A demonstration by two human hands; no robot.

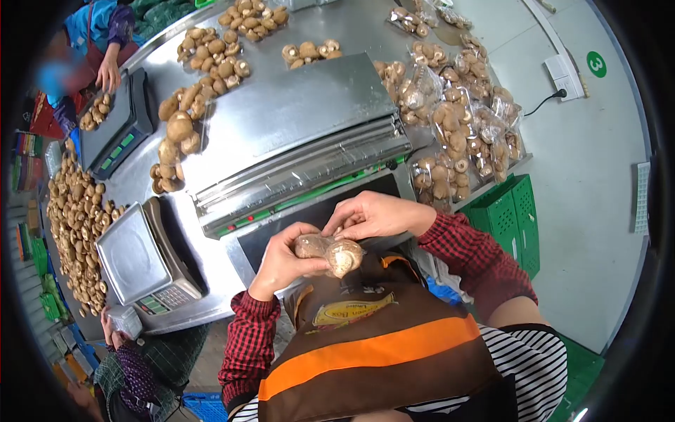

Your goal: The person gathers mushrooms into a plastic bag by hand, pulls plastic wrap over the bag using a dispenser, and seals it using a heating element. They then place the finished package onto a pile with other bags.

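Observation:
In front of my apron, a small pack of brown mushrooms [344,259] is held up, with a shiny look like clear film over it. My left hand [287,259] is closed around its left side, thumb below and fingers above. The fingertips of my right hand [373,214] pinch together at the pack's upper edge; exactly what lies between them is hard to see. Just beyond my hands stands a steel film-wrapping machine [302,116], with a dark plate [264,243] along its near side.
Wrapped mushroom packs [450,126] are heaped right of the machine, above green crates [503,218]. Groups of mushrooms [179,126] lie to its left. Farther left are two scales [133,253] and a loose mushroom pile [74,225]. Two co-workers' hands [109,70] show at the left.

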